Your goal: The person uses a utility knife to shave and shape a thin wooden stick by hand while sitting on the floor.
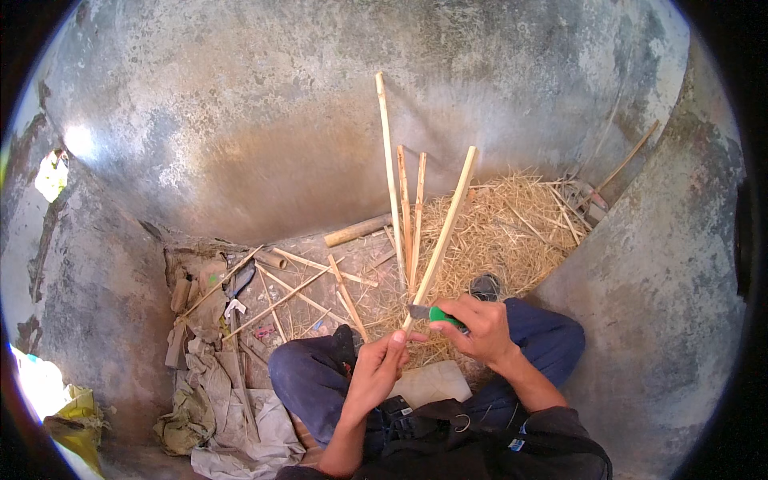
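Note:
My left hand [378,364] is closed around the lower end of a pale split bamboo strip [450,218], which slants up and away to the right. Just above it, my right hand [478,330] grips a green-handled knife [446,318]. Its short grey blade [419,311] lies across the strip, touching or very near its surface. Beyond my hands, a long pale stick [387,152] and two shorter brownish sticks [421,192] stand leaning on the wall. My fingers hide part of the knife handle and the strip's near end.
Straw and shavings [504,232] heap up ahead and right. A thick bamboo piece [358,230] lies by the back wall [264,104]. Several loose sticks [296,290] cross the floor at left, near crumpled sacking [260,436]. Concrete walls stand close on both sides of my bent legs [312,376].

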